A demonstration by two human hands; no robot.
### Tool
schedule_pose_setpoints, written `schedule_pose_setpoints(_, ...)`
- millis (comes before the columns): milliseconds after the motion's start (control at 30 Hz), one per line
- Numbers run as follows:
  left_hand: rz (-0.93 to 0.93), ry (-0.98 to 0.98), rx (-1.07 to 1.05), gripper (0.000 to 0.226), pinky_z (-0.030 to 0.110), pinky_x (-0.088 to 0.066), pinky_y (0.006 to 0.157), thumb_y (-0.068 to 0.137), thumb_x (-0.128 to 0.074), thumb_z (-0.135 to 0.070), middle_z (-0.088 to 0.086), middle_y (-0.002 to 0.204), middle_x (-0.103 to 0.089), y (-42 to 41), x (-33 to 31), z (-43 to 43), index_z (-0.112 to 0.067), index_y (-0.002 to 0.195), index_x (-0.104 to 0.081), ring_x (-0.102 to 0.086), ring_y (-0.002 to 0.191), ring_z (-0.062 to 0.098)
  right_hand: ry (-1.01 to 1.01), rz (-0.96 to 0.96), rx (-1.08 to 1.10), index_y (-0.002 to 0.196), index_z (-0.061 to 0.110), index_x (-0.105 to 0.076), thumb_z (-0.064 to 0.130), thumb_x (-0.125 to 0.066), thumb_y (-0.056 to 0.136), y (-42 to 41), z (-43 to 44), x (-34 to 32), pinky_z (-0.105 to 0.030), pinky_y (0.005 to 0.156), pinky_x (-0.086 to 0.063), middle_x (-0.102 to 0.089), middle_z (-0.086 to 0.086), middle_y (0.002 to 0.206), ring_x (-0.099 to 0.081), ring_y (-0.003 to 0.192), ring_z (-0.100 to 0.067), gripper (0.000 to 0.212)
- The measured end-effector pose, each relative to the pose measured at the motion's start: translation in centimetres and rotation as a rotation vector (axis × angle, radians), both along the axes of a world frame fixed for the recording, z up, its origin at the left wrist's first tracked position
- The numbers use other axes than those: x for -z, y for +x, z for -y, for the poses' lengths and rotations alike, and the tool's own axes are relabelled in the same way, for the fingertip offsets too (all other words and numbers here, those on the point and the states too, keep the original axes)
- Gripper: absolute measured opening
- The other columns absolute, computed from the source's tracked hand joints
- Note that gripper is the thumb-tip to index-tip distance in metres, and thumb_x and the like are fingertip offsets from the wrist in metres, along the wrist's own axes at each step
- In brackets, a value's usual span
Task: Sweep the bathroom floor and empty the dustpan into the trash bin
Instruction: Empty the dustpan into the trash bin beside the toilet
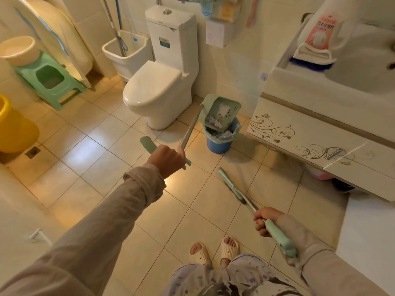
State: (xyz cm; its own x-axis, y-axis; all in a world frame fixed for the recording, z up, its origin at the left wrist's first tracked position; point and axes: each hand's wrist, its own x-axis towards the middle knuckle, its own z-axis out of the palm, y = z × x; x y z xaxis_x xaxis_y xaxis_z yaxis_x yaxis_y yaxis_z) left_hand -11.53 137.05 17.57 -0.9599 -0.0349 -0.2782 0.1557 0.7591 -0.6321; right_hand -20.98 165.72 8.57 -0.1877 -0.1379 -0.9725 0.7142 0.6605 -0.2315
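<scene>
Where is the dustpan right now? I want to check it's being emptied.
The dustpan is tipped over the blue trash bin, right of the toilet and left of the sink cabinet, held by its long handle in the left hand.

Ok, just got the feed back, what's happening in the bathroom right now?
The person's left hand holds the dustpan by its long handle, tipped over the blue trash bin beside the toilet, with paper scraps sliding in. The right hand holds the broom, its head low over the tiled floor.
</scene>
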Motion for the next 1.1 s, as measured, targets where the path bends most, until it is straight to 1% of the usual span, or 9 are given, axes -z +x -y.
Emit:
schedule_pose_setpoints(100,0.025,0.039,-0.039,0.051,0.024,-0.041,0.057,0.099,-0.044,-0.01,0.007,0.092,-0.073,1.4,2.3,-1.0,0.009,0.141,-0.022,-0.073,0.084,0.019,0.01,0.004,-0.033,0.06,0.013,-0.033,0.004,-0.035,0.088,0.1,0.5,-0.1,-0.014,0.029,-0.021,-0.035,0.001,0.027,-0.028,0.021,-0.009,0.029)
schedule_pose_setpoints(167,0.036,0.098,-0.095,0.052,0.024,-0.046,0.062,0.099,-0.044,-0.01,0.007,0.091,-0.073,2.1,3.7,-1.6,0.009,0.142,-0.02,-0.073,0.082,0.02,0.005,0.012,-0.026,0.061,0.012,-0.032,0.003,-0.033,0.088,0.0,0.7,0.0,-0.012,0.027,-0.021,-0.035,0.0,0.027,-0.027,0.02,-0.01,0.029)
schedule_pose_setpoints(300,0.064,0.129,-0.079,0.055,0.025,-0.052,0.069,0.098,-0.046,-0.01,0.008,0.092,-0.073,2.3,4.2,-1.4,0.009,0.142,-0.019,-0.073,0.084,0.021,0.0,0.01,-0.011,0.064,0.012,-0.034,0.003,-0.033,0.089,-0.3,0.7,-0.3,-0.011,0.027,-0.023,-0.035,0.001,0.026,-0.029,0.019,-0.009,0.026)
schedule_pose_setpoints(433,0.049,0.079,-0.063,0.049,0.022,-0.045,0.06,0.1,-0.042,-0.017,0.004,0.088,-0.073,1.5,2.3,0.7,0.002,0.141,-0.023,-0.072,0.079,0.015,-0.005,0.006,-0.002,0.064,0.013,-0.032,0.003,-0.033,0.09,-0.2,0.6,-0.4,-0.01,0.027,-0.022,-0.035,0.001,0.025,-0.028,0.018,-0.009,0.027)
schedule_pose_setpoints(600,0.03,-0.009,0.011,0.049,0.022,-0.054,0.072,0.097,-0.049,-0.023,0.004,0.09,-0.073,0.4,-1.8,4.4,-0.001,0.137,-0.032,-0.073,0.081,0.016,0.007,0.011,-0.035,0.062,0.013,-0.032,0.005,-0.033,0.089,0.0,0.5,-0.2,-0.012,0.026,-0.022,-0.035,0.001,0.025,-0.028,0.018,-0.009,0.028)
schedule_pose_setpoints(700,0.036,-0.041,0.035,0.053,0.021,-0.054,0.073,0.096,-0.051,-0.023,0.004,0.091,-0.073,0.2,-2.9,4.9,0.0,0.139,-0.03,-0.073,0.082,0.016,0.012,0.0,-0.033,0.061,0.013,-0.031,0.004,-0.033,0.089,0.0,0.5,-0.1,-0.012,0.026,-0.023,-0.036,0.001,0.026,-0.028,0.018,-0.01,0.029)
schedule_pose_setpoints(867,-0.052,0.066,-0.113,0.052,0.021,-0.053,0.067,0.098,-0.047,-0.021,0.003,0.084,-0.072,1.7,-0.6,3.5,-0.001,0.141,-0.025,-0.072,0.075,0.013,0.035,-0.022,-0.035,0.061,0.013,-0.032,0.003,-0.035,0.087,0.0,0.1,0.2,-0.012,0.028,-0.024,-0.037,0.001,0.028,-0.029,0.02,-0.01,0.028)
schedule_pose_setpoints(1000,0.008,0.126,-0.145,0.051,0.022,-0.051,0.067,0.1,-0.042,-0.014,0.001,0.086,-0.072,3.2,2.2,1.3,0.003,0.143,-0.02,-0.072,0.078,0.015,0.101,-0.033,-0.116,0.063,0.009,-0.038,0.002,-0.035,0.09,0.4,-0.4,0.6,-0.011,0.028,-0.028,-0.037,0.0,0.026,-0.032,0.018,-0.009,0.028)
schedule_pose_setpoints(1100,0.037,0.137,-0.164,0.053,0.024,-0.05,0.069,0.099,-0.044,-0.013,0.002,0.089,-0.072,3.7,3.0,0.6,0.002,0.143,-0.02,-0.072,0.081,0.017,0.152,-0.038,-0.188,0.058,0.009,-0.037,0.001,-0.036,0.09,1.0,-0.9,0.9,-0.01,0.03,-0.03,-0.035,0.0,0.025,-0.031,0.017,-0.01,0.033)
